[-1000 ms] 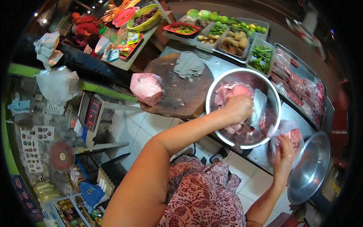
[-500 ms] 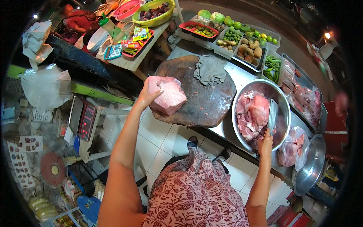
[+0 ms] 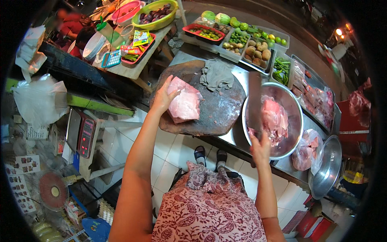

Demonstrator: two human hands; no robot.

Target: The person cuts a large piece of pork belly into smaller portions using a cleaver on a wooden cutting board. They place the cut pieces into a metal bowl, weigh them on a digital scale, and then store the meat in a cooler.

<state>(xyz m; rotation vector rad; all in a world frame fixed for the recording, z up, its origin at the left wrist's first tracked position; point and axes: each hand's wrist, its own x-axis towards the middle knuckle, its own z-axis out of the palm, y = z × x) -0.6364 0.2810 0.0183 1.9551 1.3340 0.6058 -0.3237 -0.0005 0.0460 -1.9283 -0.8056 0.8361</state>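
Left hand [image 3: 163,97] presses meat slab [image 3: 184,104] (right hand [image 3: 261,146] grips cleaver [image 3: 254,105]).

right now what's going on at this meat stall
A person stands at a counter. The left hand rests on a slab of raw pink meat lying on the round wooden chopping block. The right hand holds a cleaver raised over a steel bowl of more meat. A grey cloth lies on the block's far side.

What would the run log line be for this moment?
left hand: on slab of raw meat | round chopping block | right hand: grips cleaver above steel bowl
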